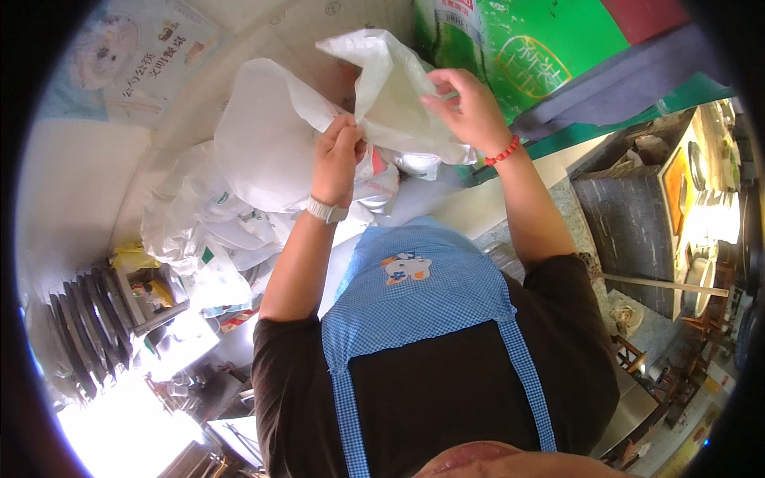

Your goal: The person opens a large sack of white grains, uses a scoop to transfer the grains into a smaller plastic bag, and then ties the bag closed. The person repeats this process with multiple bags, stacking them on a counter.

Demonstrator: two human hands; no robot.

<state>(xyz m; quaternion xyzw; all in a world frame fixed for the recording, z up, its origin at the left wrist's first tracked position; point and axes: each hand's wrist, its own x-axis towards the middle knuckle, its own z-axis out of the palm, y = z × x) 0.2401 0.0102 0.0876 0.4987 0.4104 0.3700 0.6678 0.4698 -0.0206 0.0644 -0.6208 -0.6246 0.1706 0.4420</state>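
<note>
A translucent white plastic bag [397,98] is held up in front of me, its upper edge spread and creased. My left hand [339,146], with a pale watch [326,210] at the wrist, pinches it at a gathered spot. At the bag's right side is my right hand [469,107], slightly blurred, fingers apart and curved; whether the fingertips touch the plastic is unclear. A red beaded bracelet [503,152] circles that wrist. Left of my left hand bulges more white plastic [263,137]. Behind and below my hands sit white packages with print [376,179], partly covered.
White plastic bags [221,221] pile up at the left, near a row of dark upright slabs [89,328]. At upper right stands a green printed panel [526,66] with dark cloth [609,95] along its edge. A dark-sided counter [621,215] is at the right.
</note>
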